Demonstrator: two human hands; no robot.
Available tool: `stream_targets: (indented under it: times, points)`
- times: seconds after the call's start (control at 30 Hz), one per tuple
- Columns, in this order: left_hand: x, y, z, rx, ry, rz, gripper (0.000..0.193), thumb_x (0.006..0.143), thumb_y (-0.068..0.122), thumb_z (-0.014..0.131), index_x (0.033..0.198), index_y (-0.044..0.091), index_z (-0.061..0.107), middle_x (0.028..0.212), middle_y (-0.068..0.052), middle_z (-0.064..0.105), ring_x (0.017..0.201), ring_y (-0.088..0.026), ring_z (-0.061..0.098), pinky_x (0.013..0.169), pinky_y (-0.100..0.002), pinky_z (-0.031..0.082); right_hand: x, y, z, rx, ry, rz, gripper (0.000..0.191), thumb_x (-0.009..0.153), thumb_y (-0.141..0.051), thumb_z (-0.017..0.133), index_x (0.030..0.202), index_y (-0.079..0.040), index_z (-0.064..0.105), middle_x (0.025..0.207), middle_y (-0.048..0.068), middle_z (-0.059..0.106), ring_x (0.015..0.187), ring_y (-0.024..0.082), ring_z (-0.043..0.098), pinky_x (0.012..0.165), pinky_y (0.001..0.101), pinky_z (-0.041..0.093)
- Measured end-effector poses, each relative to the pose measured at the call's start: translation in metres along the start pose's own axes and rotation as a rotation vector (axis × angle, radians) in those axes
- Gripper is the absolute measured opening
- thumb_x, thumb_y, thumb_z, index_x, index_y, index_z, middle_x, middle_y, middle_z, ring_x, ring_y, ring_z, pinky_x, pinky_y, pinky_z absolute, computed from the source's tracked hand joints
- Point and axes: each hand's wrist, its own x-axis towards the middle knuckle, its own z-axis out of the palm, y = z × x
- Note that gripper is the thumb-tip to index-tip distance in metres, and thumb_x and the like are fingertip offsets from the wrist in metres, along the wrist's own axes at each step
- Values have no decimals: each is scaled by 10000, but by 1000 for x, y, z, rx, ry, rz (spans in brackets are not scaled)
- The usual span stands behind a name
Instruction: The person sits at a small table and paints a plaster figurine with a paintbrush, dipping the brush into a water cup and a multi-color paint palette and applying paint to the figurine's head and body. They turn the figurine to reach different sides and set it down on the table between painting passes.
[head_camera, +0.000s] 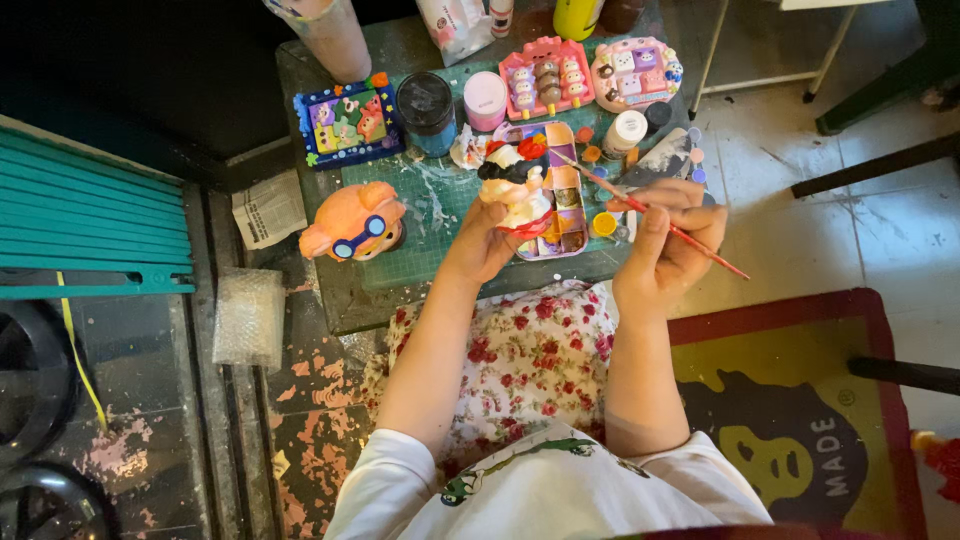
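The right hand (665, 245) is pinching a thin red paintbrush (650, 212), its tip pointing toward eleven o'clock. At nine o'clock from it, the left hand (487, 243) is gripping a small plaster figurine (515, 188) above the paint palette (562, 190). Farther off, painted trays (545, 78) are lying at twelve o'clock, with an orange pig figure (353, 222) sitting at ten.

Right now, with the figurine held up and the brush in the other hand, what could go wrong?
1. The left hand grips the figurine where red paint shows; that paint may smear.
2. The figurine hangs above the paint palette; a slip could drop it into the wells.
3. The brush in the right hand could drip on the floral skirt.
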Motion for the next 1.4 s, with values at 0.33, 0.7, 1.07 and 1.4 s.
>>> stream_targets:
  times: [0.33, 0.7, 1.07, 1.4]
  points:
    - [-1, 0, 6, 9, -1, -21, 494, 970, 227, 786, 1365, 52, 546, 1422, -148, 600, 1289, -266, 626, 1093, -444, 540, 0, 2, -1, -49, -29, -25, 185, 1165, -119, 543, 1102, -36, 390, 1059, 159, 669, 1060, 180, 568, 941, 330, 525]
    - [-2, -1, 0, -17, -15, -11, 414, 968, 226, 787, 1296, 68, 591, 1406, -143, 621, 1264, -259, 633, 1070, -452, 552, -1, 5, -2, -2, -13, 12, 174, 1151, -113, 537, 1094, -32, 395, 1094, 146, 631, 1051, 178, 563, 918, 323, 572]
    - [-1, 0, 3, -13, -26, 1, 415, 986, 185, 774, 1319, 35, 575, 1347, -134, 639, 1243, -257, 648, 1075, -444, 553, -1, 5, -1, 7, -3, -18, 173, 1155, -112, 541, 1094, -36, 398, 1088, 159, 655, 1053, 180, 557, 930, 324, 546]
    - [6, 17, 36, 442, 76, 154, 769, 823, -21, 820, 1493, 63, 452, 1407, -73, 600, 1303, -205, 596, 1109, -376, 493, 8, 6, -21, -51, 27, -73, 172, 1160, -116, 550, 1104, -42, 406, 1034, 164, 657, 1059, 185, 562, 1015, 364, 454]
